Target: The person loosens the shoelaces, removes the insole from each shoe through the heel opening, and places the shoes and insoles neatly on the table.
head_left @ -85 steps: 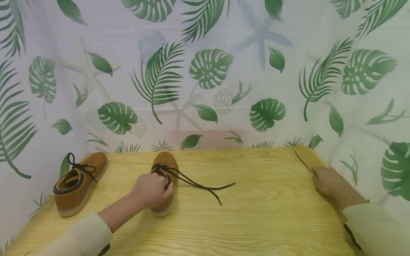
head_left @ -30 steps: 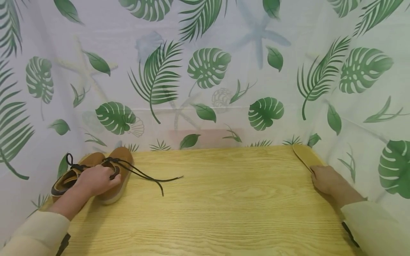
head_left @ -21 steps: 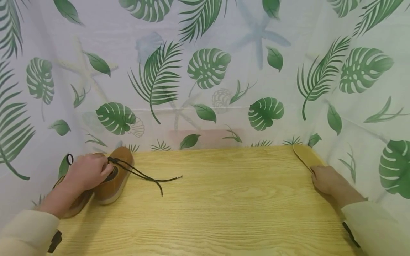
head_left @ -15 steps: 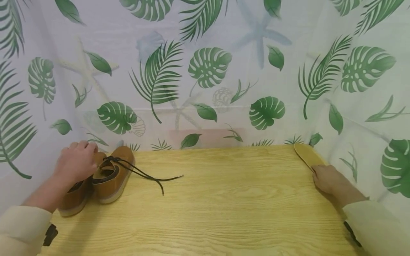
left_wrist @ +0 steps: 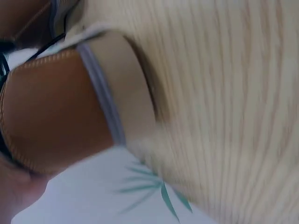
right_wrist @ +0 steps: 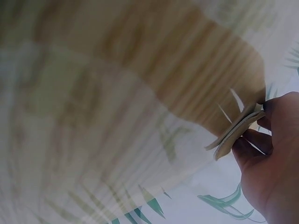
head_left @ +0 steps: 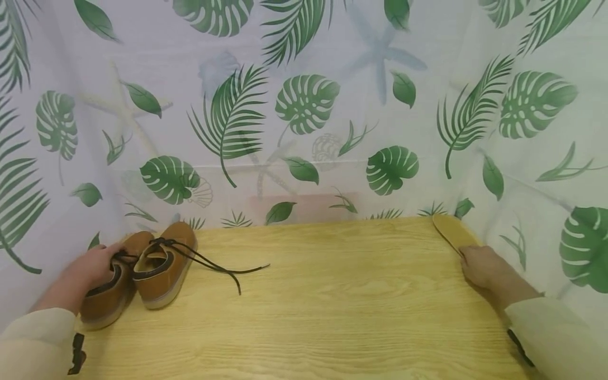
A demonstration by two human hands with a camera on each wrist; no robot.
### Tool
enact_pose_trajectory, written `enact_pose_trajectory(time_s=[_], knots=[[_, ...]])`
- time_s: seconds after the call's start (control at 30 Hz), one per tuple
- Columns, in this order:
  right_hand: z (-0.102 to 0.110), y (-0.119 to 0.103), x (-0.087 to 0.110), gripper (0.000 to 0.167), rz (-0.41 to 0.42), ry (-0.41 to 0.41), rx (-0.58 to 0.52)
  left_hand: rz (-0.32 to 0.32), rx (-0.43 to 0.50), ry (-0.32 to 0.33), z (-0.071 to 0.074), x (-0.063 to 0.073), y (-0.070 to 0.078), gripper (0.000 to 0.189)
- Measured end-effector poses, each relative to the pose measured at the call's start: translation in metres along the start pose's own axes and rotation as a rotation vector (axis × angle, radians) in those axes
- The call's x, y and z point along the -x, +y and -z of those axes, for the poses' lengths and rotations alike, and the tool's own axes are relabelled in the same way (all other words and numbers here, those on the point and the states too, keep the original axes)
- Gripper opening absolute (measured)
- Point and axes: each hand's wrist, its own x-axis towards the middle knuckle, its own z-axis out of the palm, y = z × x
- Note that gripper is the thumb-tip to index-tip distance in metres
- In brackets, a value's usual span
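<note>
Two brown lace-up shoes stand side by side at the left, toes to the back wall. My left hand (head_left: 92, 266) lies along the outer side of the left shoe (head_left: 106, 301), fingers reaching forward near its opening; they are partly hidden. In the left wrist view, the heel of a shoe (left_wrist: 56, 112) fills the left side with the hand at its edge. The right shoe (head_left: 159, 285) trails its loose black laces (head_left: 235, 271) onto the table. At the far right, my right hand (head_left: 484, 269) pinches the near end of a tan insole (head_left: 451, 229); the right wrist view shows layered edges (right_wrist: 238, 130) there.
The wood-grain table (head_left: 332, 306) spreads between the shoes and the insole. White leaf-print cloth (head_left: 304, 121) stands behind it and along both sides, close to the left shoe and the insole.
My left hand slid the right shoe leftward beside the other one, let go, rose over the left shoe and came down on its outer side. The right hand stayed on the insole.
</note>
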Motion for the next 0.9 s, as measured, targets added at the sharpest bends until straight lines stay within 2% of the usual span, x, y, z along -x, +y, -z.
enact_pose_trajectory(time_s=[0.1, 0.2, 0.3, 0.47, 0.6, 0.73, 0.9], knots=[[0.0, 0.001, -0.001, 0.028, -0.002, -0.009, 0.017, 0.013, 0.027, 0.032, -0.007, -0.004, -0.001, 0.035], [0.002, 0.001, -0.002, 0.028, 0.007, -0.009, 0.026, 0.089, 0.043, 0.032, -0.007, -0.004, 0.001, 0.036], [0.003, -0.002, -0.003, 0.027, 0.017, -0.01, 0.013, 0.145, 0.057, 0.01, -0.006, -0.003, 0.002, 0.039], [0.002, -0.005, -0.001, 0.025, 0.016, -0.014, 0.007, 0.19, 0.081, -0.031, -0.007, -0.001, 0.001, 0.039], [-0.001, -0.008, -0.003, 0.022, 0.027, 0.001, 0.0, 0.237, 0.091, -0.037, -0.011, 0.002, -0.003, 0.04], [-0.003, -0.007, -0.003, 0.021, 0.025, 0.001, -0.008, 0.256, 0.096, -0.035, -0.011, 0.004, -0.002, 0.039], [0.0, -0.002, 0.0, 0.024, 0.012, -0.001, -0.012, 0.249, 0.106, -0.001, -0.008, 0.001, 0.008, 0.04]])
